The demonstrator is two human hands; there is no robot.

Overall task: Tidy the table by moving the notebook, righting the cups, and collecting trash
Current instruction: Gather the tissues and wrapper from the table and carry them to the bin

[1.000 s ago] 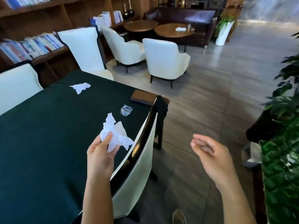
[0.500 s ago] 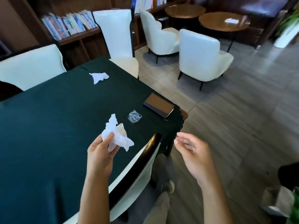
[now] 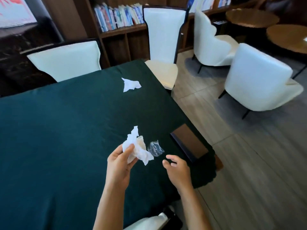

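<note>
Currently two crumpled white paper tissues are being counted: one (image 3: 136, 148) is being pinched between thumb and fingers of the left hand (image 3: 120, 165), the other (image 3: 131, 84) is lying on the far part of the dark green tablecloth-covered table (image 3: 58, 130). One crumpled clear plastic wrapper (image 3: 155, 148) is lying just beyond the right hand (image 3: 177, 170), which is being held loosely spread, gripping nothing. One brown rectangular notebook (image 3: 189, 141) is sitting at the table's right edge. No legible writing. Four white chairs, a wooden bookshelf (image 3: 119, 19) and tiled floor are being shown around.
</note>
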